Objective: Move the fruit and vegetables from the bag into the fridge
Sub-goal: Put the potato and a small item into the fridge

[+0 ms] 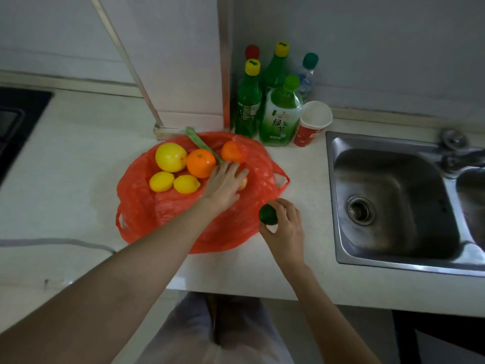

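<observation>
Barely begun: right hand (284, 227) clamped on lime (268, 214), beside red bag (162, 214). Left hand (224, 183) closing over pale fruit (242, 183) inside; lemons (174, 182), oranges (200, 163) just left of it. Fridge unseen.

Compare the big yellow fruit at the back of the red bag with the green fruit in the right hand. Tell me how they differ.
The big yellow fruit is bright yellow; the green fruit is dark green. The yellow one looks clearly larger. The yellow one lies untouched on the red bag, while the green one is off the bag, over the counter, in the grip of the right hand. Both are roundish, smooth-skinned fruit.
</observation>
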